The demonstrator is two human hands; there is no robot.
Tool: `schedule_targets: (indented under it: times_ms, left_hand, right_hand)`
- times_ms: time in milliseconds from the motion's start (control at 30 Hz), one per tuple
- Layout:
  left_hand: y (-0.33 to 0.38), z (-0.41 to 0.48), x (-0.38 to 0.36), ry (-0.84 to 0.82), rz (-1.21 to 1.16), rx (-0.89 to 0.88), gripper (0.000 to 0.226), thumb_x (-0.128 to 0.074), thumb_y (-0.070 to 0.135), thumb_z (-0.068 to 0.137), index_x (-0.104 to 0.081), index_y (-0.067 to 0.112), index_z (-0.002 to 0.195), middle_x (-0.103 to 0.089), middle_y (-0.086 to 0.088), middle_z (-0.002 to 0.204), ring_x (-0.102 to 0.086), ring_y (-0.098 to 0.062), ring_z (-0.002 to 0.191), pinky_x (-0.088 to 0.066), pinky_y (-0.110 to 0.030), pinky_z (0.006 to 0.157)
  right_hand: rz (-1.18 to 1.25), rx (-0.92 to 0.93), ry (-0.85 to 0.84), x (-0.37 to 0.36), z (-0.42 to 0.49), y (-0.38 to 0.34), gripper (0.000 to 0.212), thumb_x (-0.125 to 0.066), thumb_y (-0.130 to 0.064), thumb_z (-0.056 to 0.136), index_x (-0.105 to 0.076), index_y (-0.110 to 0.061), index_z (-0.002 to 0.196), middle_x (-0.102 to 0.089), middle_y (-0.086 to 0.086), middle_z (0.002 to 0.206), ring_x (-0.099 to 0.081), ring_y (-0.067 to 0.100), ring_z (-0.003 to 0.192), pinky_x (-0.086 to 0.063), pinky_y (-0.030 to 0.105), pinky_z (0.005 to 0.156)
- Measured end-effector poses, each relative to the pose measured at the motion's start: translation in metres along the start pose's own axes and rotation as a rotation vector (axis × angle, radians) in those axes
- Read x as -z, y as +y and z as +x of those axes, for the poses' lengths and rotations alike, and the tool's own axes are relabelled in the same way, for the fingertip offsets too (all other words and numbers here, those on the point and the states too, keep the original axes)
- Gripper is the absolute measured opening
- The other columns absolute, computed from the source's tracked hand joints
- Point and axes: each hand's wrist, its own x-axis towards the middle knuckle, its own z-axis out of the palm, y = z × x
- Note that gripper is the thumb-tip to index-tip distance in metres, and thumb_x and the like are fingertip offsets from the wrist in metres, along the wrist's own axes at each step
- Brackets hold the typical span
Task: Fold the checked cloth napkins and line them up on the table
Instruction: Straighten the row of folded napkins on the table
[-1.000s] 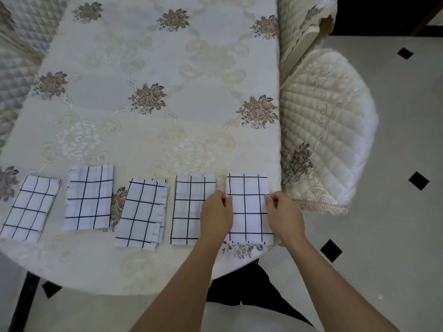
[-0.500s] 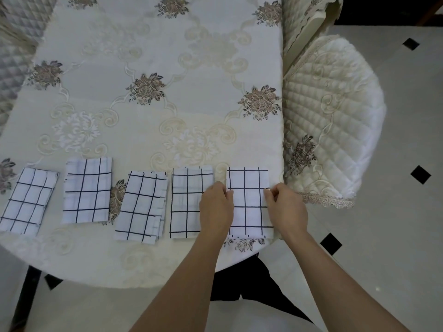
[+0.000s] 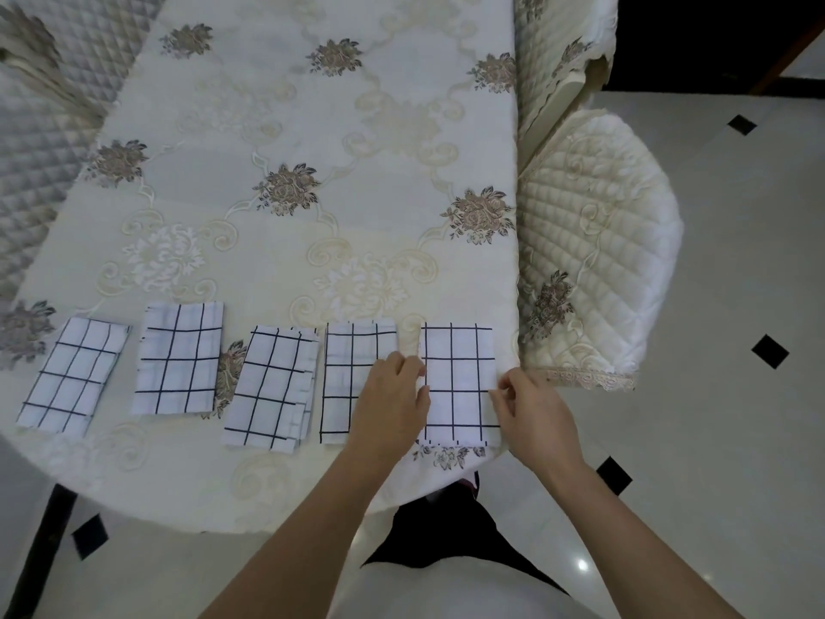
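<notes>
Five folded checked napkins (image 3: 268, 386) in a row on the surface (image 3: 402, 140), running off from the quilted chair (image 3: 593, 243). Left hand (image 3: 393, 404) and right hand (image 3: 531, 413) pinch opposite edges of the end napkin (image 3: 460, 382) nearest it.

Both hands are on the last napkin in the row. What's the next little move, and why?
Probably let go and lift both hands away. The left hand and right hand hold the side edges of the rightmost napkin, which lies flat, level with the fourth napkin beside it, a narrow gap between. No unfolded napkin is in view.
</notes>
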Motion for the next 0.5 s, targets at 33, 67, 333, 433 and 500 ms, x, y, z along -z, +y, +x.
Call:
schedule_targets:
  times_ms: [33,67,333,433,500]
  left_hand:
    - [-0.002,-0.008,0.0,-0.017,0.017,-0.032,0.017,-0.069,0.013,0.087,-0.063,0.011,0.103,-0.059,-0.005,0.098,-0.054,-0.022,0.088,-0.053,-0.036,0.07]
    - [-0.004,-0.015,-0.001,-0.037,0.032,-0.051,0.018,-0.069,0.014,0.087,-0.063,0.012,0.103,-0.059,-0.003,0.099,-0.054,-0.021,0.088,-0.054,-0.035,0.07]
    - [-0.022,-0.056,-0.003,-0.053,0.071,-0.031,0.019,-0.068,0.017,0.087,-0.063,0.017,0.105,-0.058,0.003,0.102,-0.054,-0.016,0.094,-0.053,-0.03,0.079]
    - [-0.031,-0.064,0.002,0.0,0.103,0.019,0.027,-0.073,0.016,0.082,-0.063,0.017,0.106,-0.059,0.002,0.103,-0.056,-0.018,0.092,-0.055,-0.034,0.074]
    - [-0.036,-0.069,0.008,0.032,0.115,0.04,0.031,-0.075,0.016,0.08,-0.064,0.016,0.109,-0.06,0.001,0.106,-0.058,-0.019,0.095,-0.055,-0.034,0.075]
  right_hand:
    - [-0.007,0.014,0.0,0.001,-0.004,0.001,0.008,-0.063,-0.024,0.095,-0.059,-0.017,0.093,-0.054,-0.003,0.089,-0.054,0.019,0.075,-0.04,0.031,0.06]
    - [-0.015,0.024,0.0,0.001,-0.008,0.001,0.007,-0.062,-0.024,0.095,-0.059,-0.017,0.094,-0.054,-0.002,0.09,-0.054,0.019,0.076,-0.04,0.03,0.06]
    - [-0.029,0.088,0.055,-0.006,-0.027,0.002,0.007,-0.066,-0.017,0.092,-0.06,-0.015,0.088,-0.056,-0.001,0.086,-0.053,0.02,0.071,-0.044,0.034,0.055]
    - [-0.033,0.121,0.079,-0.007,-0.028,-0.003,0.007,-0.068,-0.016,0.09,-0.062,-0.014,0.088,-0.056,0.001,0.086,-0.053,0.022,0.071,-0.038,0.03,0.056]
    - [-0.045,0.163,0.092,-0.009,-0.026,-0.007,0.007,-0.07,-0.015,0.088,-0.064,-0.013,0.09,-0.057,0.002,0.087,-0.054,0.023,0.072,-0.038,0.029,0.057]
